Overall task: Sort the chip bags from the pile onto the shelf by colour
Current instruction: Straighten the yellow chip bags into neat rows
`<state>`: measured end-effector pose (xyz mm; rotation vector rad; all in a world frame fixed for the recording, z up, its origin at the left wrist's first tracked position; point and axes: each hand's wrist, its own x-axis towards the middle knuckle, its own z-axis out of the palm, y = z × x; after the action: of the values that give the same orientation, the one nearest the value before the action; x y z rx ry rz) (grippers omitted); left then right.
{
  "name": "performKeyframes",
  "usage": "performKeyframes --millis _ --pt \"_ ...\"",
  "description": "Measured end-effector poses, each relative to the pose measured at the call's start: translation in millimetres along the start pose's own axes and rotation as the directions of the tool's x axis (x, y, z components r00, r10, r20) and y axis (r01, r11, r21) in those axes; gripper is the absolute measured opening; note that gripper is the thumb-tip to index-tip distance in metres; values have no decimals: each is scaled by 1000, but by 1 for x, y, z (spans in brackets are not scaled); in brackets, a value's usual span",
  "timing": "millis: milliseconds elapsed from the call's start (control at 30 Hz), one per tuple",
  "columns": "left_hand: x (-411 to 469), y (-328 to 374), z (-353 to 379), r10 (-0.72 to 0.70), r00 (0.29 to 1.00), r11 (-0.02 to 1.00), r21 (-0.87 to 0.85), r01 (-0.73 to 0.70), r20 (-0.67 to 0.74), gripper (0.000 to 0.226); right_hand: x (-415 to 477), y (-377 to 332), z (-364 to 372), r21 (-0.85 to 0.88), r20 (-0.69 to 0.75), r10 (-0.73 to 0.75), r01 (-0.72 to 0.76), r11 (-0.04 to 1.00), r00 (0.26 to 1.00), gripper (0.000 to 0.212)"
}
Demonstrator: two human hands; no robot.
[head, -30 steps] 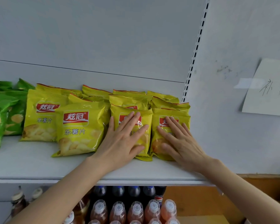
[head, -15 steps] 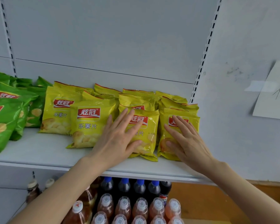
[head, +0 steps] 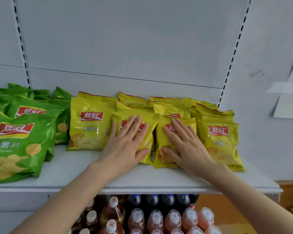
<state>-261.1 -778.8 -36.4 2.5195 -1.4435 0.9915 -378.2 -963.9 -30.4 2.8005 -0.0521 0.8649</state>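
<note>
Left hand (head: 125,147): flat, fingers straight, pressing the middle yellow bag (head: 150,120).
Right hand (head: 188,149): flat too, spread over the neighbouring yellow bag (head: 160,137), just beside the first.
Green bags (head: 20,146): bunched at the left end of the shelf (head: 91,179).
Bottles (head: 156,218): capped, packed in rows under the shelf.

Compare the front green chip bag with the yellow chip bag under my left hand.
The glossy green chip bag sits untouched at the left of the white shelf; the glossy yellow chip bag sits mid-shelf with the left hand flat on it. The green bag's red logo shows whole; the yellow bag's is mostly covered. Both share that logo.
</note>
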Motion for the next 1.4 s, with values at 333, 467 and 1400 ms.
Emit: performKeyframes --millis 333,467,1400 --pt "1 0 5 26 1000 989 -148 -28 -15 69 9 -19 -13 279 -118 197 -158 947 973 64" --pt "0 2 -1 64 997 951 -298 -76 -51 72 23 -29 -11 269 -145 156 -112 957 977 69" --pt "2 -88 7 -364 891 894 -168 416 271 70 48 -73 6 -179 -160 -258 229 957 953 57"
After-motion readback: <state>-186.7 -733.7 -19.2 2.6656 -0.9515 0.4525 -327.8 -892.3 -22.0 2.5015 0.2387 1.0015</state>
